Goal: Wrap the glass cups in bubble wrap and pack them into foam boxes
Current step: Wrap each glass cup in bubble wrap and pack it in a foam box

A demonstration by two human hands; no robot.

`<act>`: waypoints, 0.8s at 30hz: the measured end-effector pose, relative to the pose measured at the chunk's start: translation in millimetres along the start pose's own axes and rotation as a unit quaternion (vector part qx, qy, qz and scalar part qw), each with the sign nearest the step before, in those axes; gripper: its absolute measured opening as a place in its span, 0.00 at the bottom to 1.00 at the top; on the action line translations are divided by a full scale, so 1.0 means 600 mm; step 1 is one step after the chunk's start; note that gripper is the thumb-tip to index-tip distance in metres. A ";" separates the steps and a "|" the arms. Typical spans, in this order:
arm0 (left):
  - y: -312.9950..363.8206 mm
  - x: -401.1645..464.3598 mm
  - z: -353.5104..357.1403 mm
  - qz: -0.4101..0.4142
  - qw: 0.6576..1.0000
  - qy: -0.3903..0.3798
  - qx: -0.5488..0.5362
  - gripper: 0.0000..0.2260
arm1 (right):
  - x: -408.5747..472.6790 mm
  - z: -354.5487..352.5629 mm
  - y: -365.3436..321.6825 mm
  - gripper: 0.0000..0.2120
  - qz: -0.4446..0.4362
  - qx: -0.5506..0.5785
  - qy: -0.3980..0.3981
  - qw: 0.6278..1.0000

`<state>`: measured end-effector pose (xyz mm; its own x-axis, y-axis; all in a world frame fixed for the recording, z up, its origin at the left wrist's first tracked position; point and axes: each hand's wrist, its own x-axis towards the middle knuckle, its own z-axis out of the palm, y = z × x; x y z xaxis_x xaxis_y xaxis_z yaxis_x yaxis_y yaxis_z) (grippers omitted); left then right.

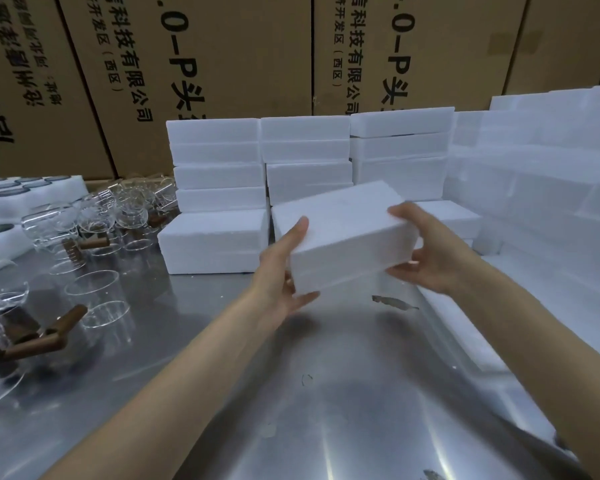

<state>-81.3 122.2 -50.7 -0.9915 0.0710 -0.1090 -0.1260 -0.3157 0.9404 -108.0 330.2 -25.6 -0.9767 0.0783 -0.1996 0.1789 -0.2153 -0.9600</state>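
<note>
A closed white foam box (pixel 343 233) is held above the steel table (pixel 326 393), tilted with its right end higher. My left hand (pixel 284 271) grips its near left end, thumb on top and fingers underneath. My right hand (pixel 426 251) grips its right end, thumb over the top edge. Several clear glass cups (pixel 97 296) with brown wooden handles stand on the table at the left. No bubble wrap shows.
Stacks of white foam boxes (pixel 219 168) line the back of the table, and more are piled at the right (pixel 534 174). Large cardboard cartons (pixel 222 64) form a wall behind. White foam trays holding dark round lids (pixel 21 192) sit at far left.
</note>
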 end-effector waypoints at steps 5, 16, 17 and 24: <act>0.025 0.051 0.057 0.078 0.989 -0.086 0.087 0.36 | 0.042 -0.042 -0.092 0.18 -0.045 0.030 0.078 0.995; -0.010 0.139 0.162 0.146 0.968 -0.079 0.187 0.32 | 0.111 -0.097 -0.136 0.20 -0.086 -0.043 0.177 0.980; -0.012 0.142 0.168 0.151 0.967 -0.079 0.192 0.32 | 0.115 -0.101 -0.137 0.21 -0.090 -0.046 0.183 0.978; -0.007 0.139 0.189 0.128 0.955 -0.079 0.255 0.32 | 0.137 -0.117 -0.137 0.27 -0.097 -0.081 0.207 0.970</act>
<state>-160.1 236.6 -27.3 -0.9652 0.2081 0.1582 0.1927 0.1575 0.9685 -194.9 422.5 23.3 -0.8693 0.4925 -0.0422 0.0464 -0.0036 -0.9989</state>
